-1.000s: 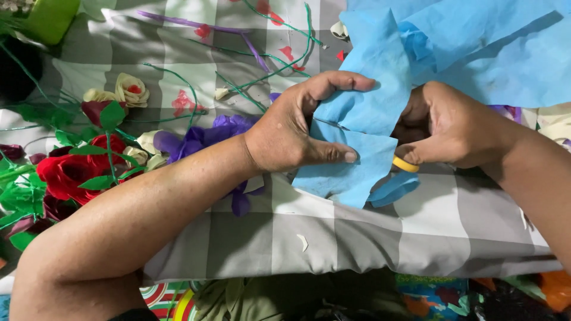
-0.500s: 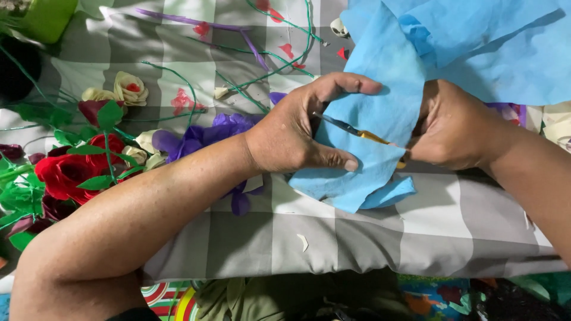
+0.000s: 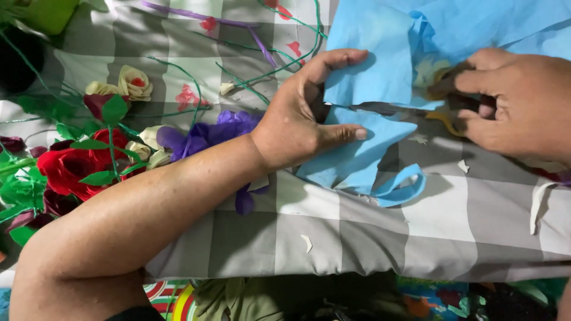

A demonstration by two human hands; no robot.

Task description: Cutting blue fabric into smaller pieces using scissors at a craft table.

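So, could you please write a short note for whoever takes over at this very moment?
Left hand: pinches the blue paper sheet between thumb and fingers, holding it taut on the checked cloth.
Right hand: gripped around yellow-handled scissors, mostly hidden under the paper; blades not visible.
Done: a cut runs across the sheet from the right hand to the left hand; a curled blue strip hangs below.
Left: the lower piece seems joined to the sheet near the left hand.
Nearby: red paper roses, purple flower, green wire stems, small paper scraps.
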